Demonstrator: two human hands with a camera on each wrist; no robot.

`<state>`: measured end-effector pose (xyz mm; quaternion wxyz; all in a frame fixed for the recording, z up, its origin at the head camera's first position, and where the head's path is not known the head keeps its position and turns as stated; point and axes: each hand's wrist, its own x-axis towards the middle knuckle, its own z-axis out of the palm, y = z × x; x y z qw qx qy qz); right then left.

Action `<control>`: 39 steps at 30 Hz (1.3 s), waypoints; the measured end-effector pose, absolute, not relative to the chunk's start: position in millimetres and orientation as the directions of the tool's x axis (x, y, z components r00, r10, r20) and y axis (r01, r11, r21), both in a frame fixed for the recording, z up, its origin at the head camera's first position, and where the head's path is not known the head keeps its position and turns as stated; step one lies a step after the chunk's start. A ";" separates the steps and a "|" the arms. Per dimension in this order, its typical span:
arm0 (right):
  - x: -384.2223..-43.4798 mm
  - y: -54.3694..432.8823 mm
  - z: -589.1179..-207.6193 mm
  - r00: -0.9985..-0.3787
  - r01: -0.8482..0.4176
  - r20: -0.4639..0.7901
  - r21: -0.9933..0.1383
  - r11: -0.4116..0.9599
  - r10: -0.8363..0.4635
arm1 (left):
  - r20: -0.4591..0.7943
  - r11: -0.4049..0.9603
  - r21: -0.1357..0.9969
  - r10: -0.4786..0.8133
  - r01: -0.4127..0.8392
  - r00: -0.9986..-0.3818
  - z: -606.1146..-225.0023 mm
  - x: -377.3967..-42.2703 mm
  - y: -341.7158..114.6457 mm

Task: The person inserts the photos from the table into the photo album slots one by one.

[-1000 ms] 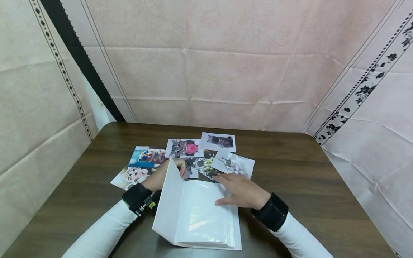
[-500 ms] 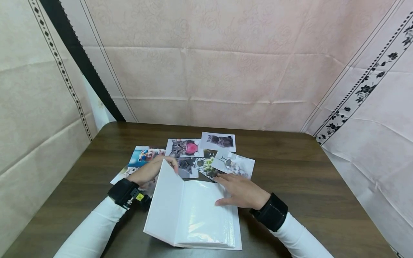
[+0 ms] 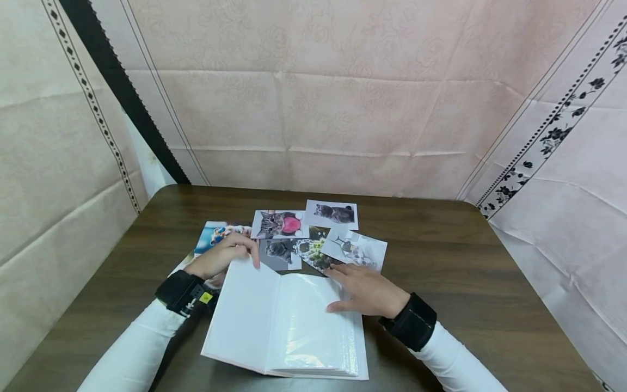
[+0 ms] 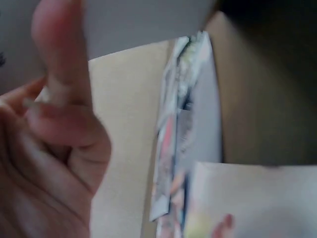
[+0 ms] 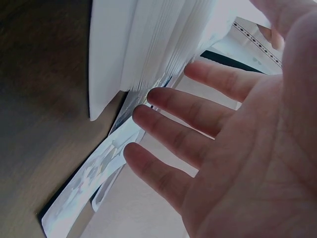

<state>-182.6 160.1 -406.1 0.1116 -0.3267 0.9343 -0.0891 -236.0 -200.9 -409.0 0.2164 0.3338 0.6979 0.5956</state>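
A white photo album (image 3: 306, 324) lies opened on the table, its clear plastic pocket page facing up and its left cover (image 3: 243, 316) tilted up. My left hand (image 3: 222, 255) holds that cover by its top edge. In the left wrist view, several fingers (image 4: 69, 126) are curled in beside the greyish cover (image 4: 143, 22). My right hand (image 3: 369, 291) rests over the album's right page edge, with its fingers outstretched. The right wrist view shows those straight fingers (image 5: 173, 134) next to the stacked album pages (image 5: 158, 44).
Behind the album lie several animal photos: a kitten with a pink ball (image 3: 279, 224), two grey kittens (image 3: 334, 214), a pale photo (image 3: 360, 249) and a grey-cat photo (image 3: 279, 255). A blue photo (image 3: 207, 237) is partly under the left arm. The brown table (image 3: 465, 261) meets a cloth backdrop (image 3: 313, 120).
My left hand has moved left and toward me, swinging the album's left cover lower and wider. The grey-cat photo behind it shows more fully. The right hand has stayed put.
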 end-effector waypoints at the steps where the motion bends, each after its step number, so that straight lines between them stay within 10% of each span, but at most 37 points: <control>1: -182.4 160.3 -406.6 -0.757 -0.597 -0.146 -0.240 0.765 -0.637 | 0.083 0.067 0.981 0.708 0.184 -0.701 -410.1 -234.2 -201.1; 24: -186.5 163.8 -405.1 -0.803 -0.514 -0.209 -0.233 0.826 -0.558 | -0.022 0.406 0.860 0.634 0.308 -0.773 -420.3 -226.6 -200.5; 39: -187.2 166.2 -399.6 -0.800 -0.522 -0.200 -0.234 0.820 -0.566 | -0.187 0.550 0.770 0.678 0.322 -0.711 -416.1 -227.9 -215.0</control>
